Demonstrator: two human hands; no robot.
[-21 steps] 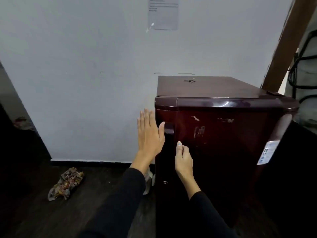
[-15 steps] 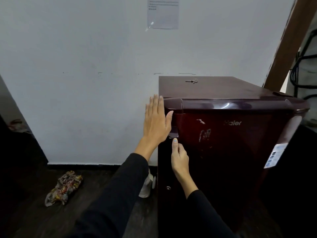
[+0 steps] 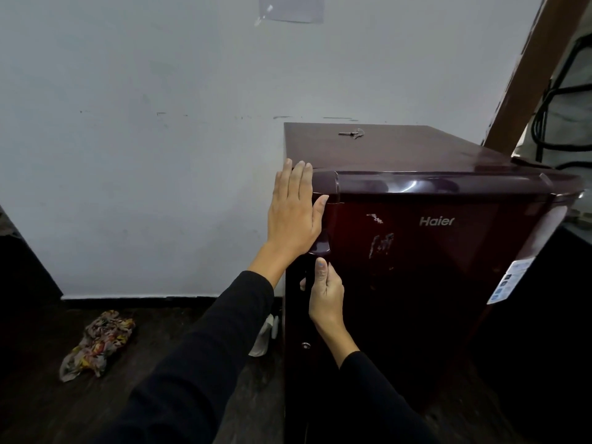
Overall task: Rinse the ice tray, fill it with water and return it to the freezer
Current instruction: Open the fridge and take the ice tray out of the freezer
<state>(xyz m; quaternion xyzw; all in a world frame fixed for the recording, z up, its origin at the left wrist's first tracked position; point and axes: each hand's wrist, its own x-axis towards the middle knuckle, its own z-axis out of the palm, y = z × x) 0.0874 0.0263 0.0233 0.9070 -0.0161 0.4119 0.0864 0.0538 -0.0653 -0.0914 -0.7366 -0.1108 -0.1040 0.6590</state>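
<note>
both hands had climbed since the earlier frame. i had the left hand [image 3: 293,216] flat, fingers spread loose against the top corner of the fridge [image 3: 416,251], gripping nothing. my right hand [image 3: 325,288] was curled around the handle [image 3: 309,277] at the door's left edge. door looked shut. no ice tray in view, presumably inside. by my judgement the task had barely begun: opening, rinsing, filling and returning all remained.
</note>
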